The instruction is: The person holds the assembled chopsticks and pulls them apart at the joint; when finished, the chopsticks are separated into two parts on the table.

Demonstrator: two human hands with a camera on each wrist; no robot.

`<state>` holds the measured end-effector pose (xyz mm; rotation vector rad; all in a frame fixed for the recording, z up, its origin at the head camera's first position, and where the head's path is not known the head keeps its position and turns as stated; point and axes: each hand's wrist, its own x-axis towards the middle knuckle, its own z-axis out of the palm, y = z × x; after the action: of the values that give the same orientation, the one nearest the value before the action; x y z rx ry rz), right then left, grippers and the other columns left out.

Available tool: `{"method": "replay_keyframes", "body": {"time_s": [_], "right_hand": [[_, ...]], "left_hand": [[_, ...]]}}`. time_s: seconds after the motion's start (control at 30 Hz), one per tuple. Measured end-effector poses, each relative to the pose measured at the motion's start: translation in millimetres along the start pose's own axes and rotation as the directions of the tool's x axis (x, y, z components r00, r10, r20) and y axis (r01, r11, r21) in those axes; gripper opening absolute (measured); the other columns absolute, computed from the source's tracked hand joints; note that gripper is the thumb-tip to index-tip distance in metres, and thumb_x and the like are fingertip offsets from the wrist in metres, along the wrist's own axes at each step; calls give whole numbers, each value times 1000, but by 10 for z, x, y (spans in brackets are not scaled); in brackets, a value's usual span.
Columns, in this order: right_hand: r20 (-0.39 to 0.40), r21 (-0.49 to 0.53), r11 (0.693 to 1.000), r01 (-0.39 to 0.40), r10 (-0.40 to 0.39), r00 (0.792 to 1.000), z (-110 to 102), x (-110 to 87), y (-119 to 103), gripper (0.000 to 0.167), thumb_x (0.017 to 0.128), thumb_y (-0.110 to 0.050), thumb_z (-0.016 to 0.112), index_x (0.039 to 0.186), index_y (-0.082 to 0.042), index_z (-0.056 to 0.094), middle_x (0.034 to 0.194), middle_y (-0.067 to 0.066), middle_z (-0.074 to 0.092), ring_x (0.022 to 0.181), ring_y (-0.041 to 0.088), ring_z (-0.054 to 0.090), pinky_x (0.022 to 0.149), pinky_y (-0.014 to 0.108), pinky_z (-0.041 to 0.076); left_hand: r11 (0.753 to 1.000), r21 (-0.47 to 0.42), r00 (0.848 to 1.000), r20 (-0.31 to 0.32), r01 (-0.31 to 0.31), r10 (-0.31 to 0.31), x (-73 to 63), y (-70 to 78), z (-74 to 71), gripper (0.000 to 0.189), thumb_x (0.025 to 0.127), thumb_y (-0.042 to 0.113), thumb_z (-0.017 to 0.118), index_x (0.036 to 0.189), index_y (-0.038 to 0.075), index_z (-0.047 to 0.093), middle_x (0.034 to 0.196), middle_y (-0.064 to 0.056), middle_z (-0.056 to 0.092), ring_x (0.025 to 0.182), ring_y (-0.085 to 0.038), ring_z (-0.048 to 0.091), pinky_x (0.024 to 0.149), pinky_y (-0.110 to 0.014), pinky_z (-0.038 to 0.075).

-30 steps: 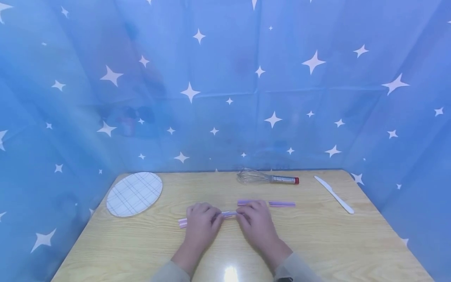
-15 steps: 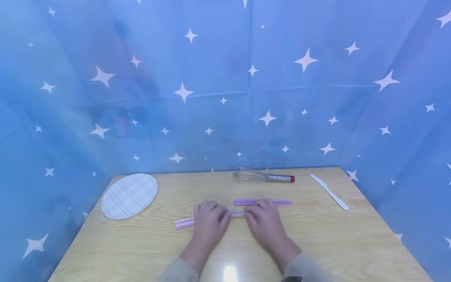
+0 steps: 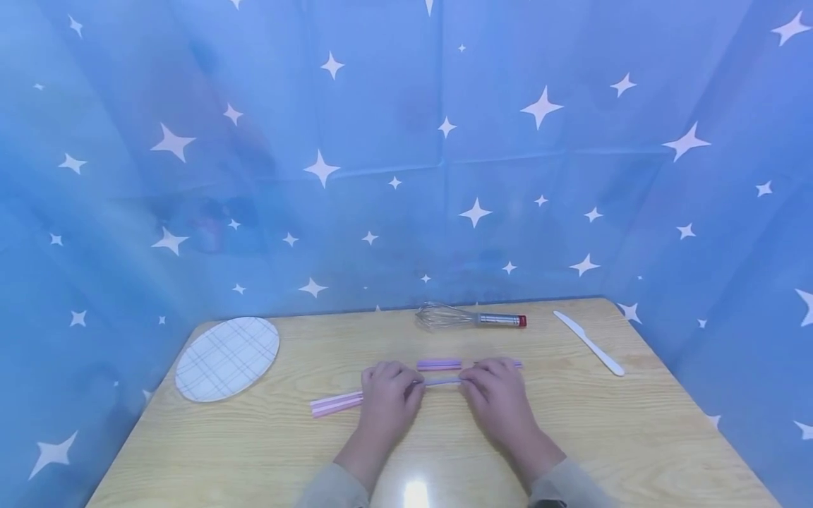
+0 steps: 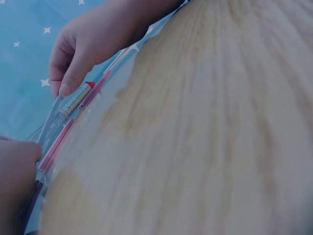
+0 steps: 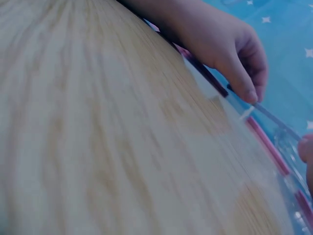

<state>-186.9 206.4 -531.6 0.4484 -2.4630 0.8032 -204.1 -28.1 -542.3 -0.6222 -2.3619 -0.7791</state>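
A thin pale lilac, straw-like stick is stretched between my two hands, one end at each. My left hand pinches it between thumb and fingers. With thumb and fingertips, my right hand pinches the other end; that pinch also shows on the stick in the left wrist view. A bundle of pink and white striped sticks lies on the table, its right end hidden by my left hand. Behind the hands, pink and purple sticks lie partly covered by my right fingers.
On the wooden table, a white plaid oval plate lies at the back left. A wire whisk with a red-ended handle lies at the back, a white knife at the right. A blue starry curtain stands behind.
Both hands have moved right over the table with the stick, and the stretch between them is slightly longer. More of the striped bundle shows at left. The head view has shifted a little.
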Motion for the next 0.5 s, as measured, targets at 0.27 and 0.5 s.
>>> {"method": "replay_keyframes", "body": {"time_s": [0.27,0.5], "right_hand": [[-30,53,998,-21,23,999,-73,-71,136,16,89,-9,86,102,-16,81,115,8,76,112,28,56,97,47,40],[-80,25,1000,0,2,997,-161,-90,253,21,83,-7,90,100,-15,83,105,2,74,106,26,55,96,45,39]], "left_hand": [[999,-13,996,78,35,-34,39,99,49,11,92,27,86,101,24,81,100,11,74,105,-16,66,104,-53,42],[1000,-14,995,96,21,-19,115,200,154,9,95,27,82,102,23,81,105,10,77,103,-16,67,98,-47,46]]}}
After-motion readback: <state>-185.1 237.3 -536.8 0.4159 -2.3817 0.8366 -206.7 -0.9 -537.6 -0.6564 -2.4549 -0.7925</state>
